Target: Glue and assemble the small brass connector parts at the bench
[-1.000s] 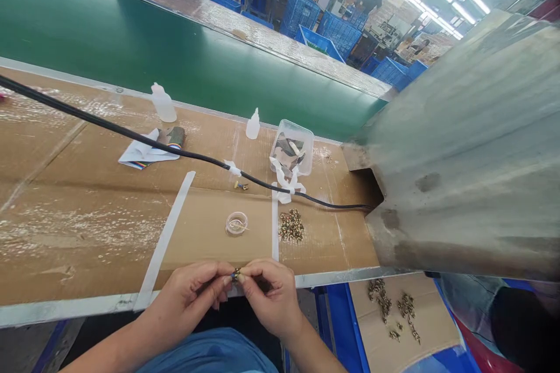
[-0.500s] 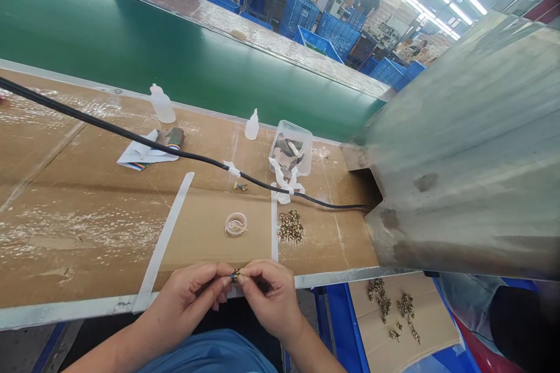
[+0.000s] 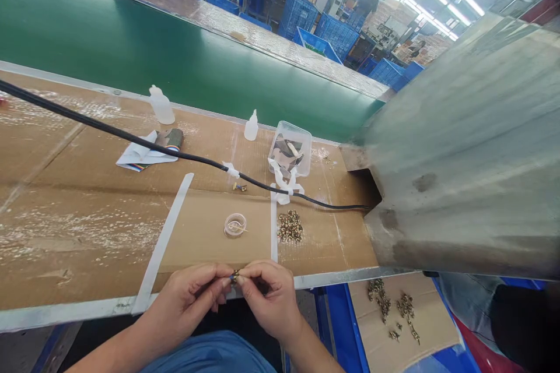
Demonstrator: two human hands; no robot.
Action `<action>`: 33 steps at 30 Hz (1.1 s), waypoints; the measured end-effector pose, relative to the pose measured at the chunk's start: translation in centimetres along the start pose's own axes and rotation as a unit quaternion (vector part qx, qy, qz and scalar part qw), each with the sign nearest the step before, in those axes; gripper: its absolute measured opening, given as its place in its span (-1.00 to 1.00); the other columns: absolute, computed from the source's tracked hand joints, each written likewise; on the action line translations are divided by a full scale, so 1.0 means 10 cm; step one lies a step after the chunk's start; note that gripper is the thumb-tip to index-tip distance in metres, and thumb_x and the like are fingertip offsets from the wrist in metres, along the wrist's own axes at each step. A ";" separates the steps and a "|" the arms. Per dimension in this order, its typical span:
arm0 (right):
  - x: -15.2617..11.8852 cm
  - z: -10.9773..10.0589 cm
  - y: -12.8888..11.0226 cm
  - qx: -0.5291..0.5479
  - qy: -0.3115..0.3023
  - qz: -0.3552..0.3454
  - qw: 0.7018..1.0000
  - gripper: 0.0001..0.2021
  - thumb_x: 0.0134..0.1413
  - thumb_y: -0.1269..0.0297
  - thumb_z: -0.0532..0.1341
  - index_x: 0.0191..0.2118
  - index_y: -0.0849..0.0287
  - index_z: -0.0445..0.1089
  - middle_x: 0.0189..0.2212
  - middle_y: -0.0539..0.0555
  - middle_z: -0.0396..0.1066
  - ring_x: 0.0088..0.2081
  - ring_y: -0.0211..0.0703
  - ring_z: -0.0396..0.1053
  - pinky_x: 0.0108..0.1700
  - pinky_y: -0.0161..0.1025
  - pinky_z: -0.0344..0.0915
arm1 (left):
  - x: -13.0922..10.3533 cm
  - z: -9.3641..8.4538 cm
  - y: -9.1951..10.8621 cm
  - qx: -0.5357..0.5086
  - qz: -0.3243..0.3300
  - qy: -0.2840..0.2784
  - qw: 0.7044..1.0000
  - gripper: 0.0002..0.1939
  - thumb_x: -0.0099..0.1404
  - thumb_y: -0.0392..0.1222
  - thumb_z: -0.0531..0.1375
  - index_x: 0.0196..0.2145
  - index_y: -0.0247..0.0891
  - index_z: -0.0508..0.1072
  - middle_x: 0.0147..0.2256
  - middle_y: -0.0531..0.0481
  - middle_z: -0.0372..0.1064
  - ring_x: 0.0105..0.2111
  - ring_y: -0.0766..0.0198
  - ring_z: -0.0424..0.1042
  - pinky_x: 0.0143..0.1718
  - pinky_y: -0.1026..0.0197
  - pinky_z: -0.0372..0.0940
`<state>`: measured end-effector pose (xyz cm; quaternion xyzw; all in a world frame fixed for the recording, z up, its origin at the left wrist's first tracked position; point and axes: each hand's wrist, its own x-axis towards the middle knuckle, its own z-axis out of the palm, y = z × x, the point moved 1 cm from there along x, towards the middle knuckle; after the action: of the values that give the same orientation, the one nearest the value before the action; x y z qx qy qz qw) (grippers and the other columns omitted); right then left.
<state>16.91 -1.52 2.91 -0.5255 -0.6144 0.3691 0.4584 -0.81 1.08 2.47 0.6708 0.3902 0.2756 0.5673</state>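
Note:
Between the fingertips of both hands is a small brass-coloured metal part [image 3: 235, 275] with a bit of blue on it; its exact kind is too small to tell. My left hand [image 3: 192, 294] pinches it from the left, thumb against forefinger. From the right, my right hand [image 3: 272, 296] grips the same part. Both hands are at the table's front edge. Just beyond them sits a small round clear dish [image 3: 235, 225] with a thin pale stick across it. To its right lies a pile of small brass-coloured parts [image 3: 290, 227].
A black cable [image 3: 196, 157] crosses the cardboard-covered table. Behind it stand two white squeeze bottles [image 3: 251, 126], a clear plastic box [image 3: 289, 148] and a folded cloth [image 3: 151, 148]. A green conveyor belt [image 3: 175, 58] runs beyond. On the right rises a large metal housing [image 3: 464, 145]; more brass parts [image 3: 405, 306] lie below.
Both hands stay at the table edge with the small part between them. The part looks slightly turned; the whole view has shifted a little.

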 end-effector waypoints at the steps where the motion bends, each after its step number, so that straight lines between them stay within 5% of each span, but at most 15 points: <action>1: 0.00 0.00 0.00 0.000 0.001 -0.002 1.000 -0.90 0.08 0.39 0.23 -0.40 0.17 0.50 -0.49 0.07 0.52 -0.44 -0.21 0.45 -0.36 -0.33 0.34 | 0.00 0.00 0.00 -0.001 0.000 0.001 1.000 -0.78 0.36 -0.24 0.04 -0.23 -0.24 0.48 -0.52 0.07 0.40 -0.55 0.31 0.42 -0.48 0.34 0.38; 33: -0.01 0.01 0.00 0.002 0.011 -0.002 1.000 -0.92 0.03 0.43 0.25 -0.41 0.22 0.52 -0.49 0.09 0.53 -0.44 -0.22 0.46 -0.36 -0.36 0.33 | 0.02 -0.01 0.02 0.010 -0.007 -0.010 1.000 -0.77 0.38 -0.19 0.02 -0.27 -0.25 0.47 -0.51 0.07 0.39 -0.55 0.31 0.41 -0.48 0.33 0.35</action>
<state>16.85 -1.63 2.84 -0.5272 -0.6099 0.3637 0.4666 -0.78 1.26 2.68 0.6764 0.3918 0.2606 0.5667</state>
